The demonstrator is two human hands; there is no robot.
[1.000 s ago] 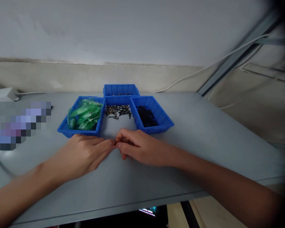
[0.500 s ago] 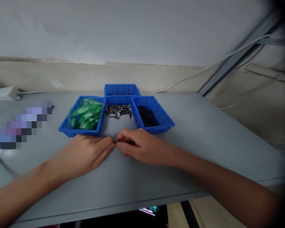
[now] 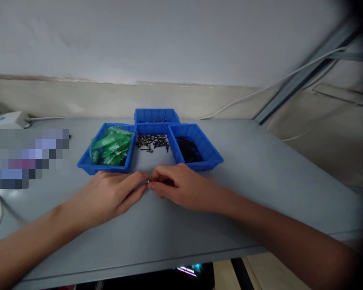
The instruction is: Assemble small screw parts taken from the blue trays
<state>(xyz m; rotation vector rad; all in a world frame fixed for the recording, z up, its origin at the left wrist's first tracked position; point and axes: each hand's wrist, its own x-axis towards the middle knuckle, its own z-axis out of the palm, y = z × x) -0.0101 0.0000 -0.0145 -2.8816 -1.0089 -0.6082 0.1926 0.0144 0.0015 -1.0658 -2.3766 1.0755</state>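
Pinching a small metallic piece (image 3: 149,181) with the thumb and forefinger of the right hand (image 3: 181,186), low over the middle of the desk (image 3: 175,237). Meeting it with the left hand (image 3: 109,194), thumb and forefinger narrowly parted, tips just beside those of the right; hard to make out, with so small and shaded a piece, whether gripping it too or only steadying it.

Looks like a close two-handed step in hand, working at the piece by fingertip, with nothing yet put down. Just beyond the hands, see screw-like pieces (image 3: 153,141) scattered loose on the desk, between a blue left tray (image 3: 104,168) of green packets (image 3: 113,146) and a blue right tray (image 3: 208,151) of dark pieces (image 3: 187,149). Behind them, see a blue rear tray (image 3: 153,129) with small metal parts (image 3: 155,121) inside.

For the next move, probably calls for a firm right pinch, light left fingertip control and good alignment at the point of contact. Could easily slip if squeezed off-centre.
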